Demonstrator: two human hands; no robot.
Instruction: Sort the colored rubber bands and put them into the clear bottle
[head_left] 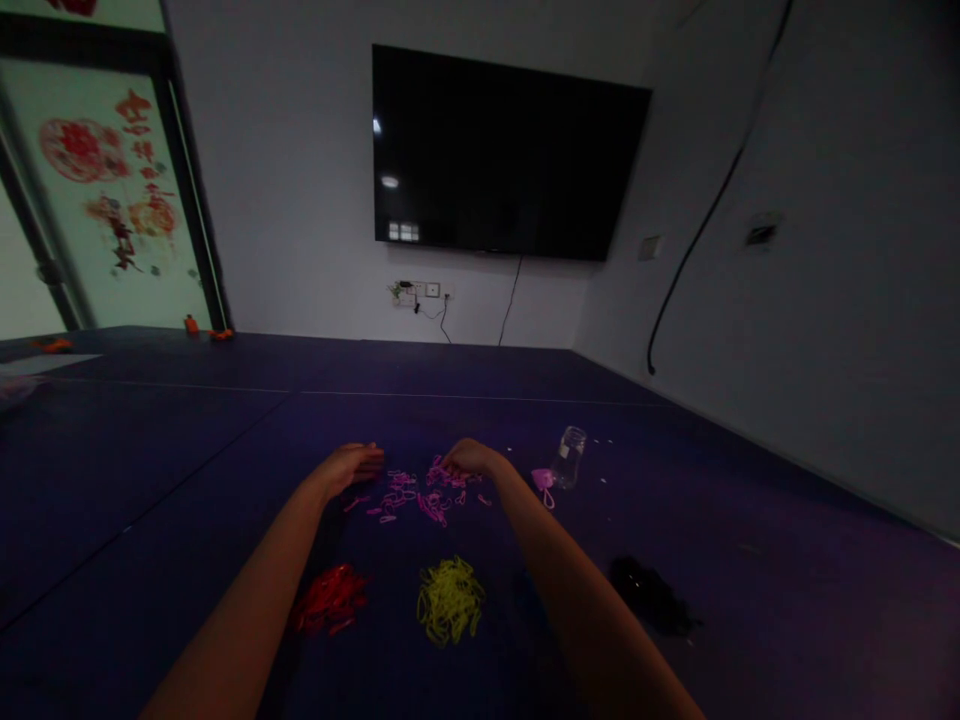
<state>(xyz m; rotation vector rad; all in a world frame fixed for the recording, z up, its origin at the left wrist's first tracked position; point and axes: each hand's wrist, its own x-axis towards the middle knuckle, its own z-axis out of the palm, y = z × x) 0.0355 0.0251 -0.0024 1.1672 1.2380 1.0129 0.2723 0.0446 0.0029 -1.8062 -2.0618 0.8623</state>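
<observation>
Small pink loops (433,505), shaped like paper clips or little bands, lie scattered on the dark blue surface between my hands. My left hand (356,464) is held just left of them, fingers stretched out and nothing in it. On the right, my right hand (471,457) reaches down with curled fingers, its fingertips at the far edge of the pink loops; whatever it pinches is hidden. Nearer to me are a pile of yellow loops (450,600) and a pile of red pieces (331,600). Something dark blue is partly hidden beside my right forearm.
A clear plastic bottle (569,458) lies tilted at the right, with a pink cap-like piece with a loop (544,482) beside it. A black pile (651,596) lies right of my forearm. White bits dot the surface (187,440). A television (502,155) hangs on the far wall.
</observation>
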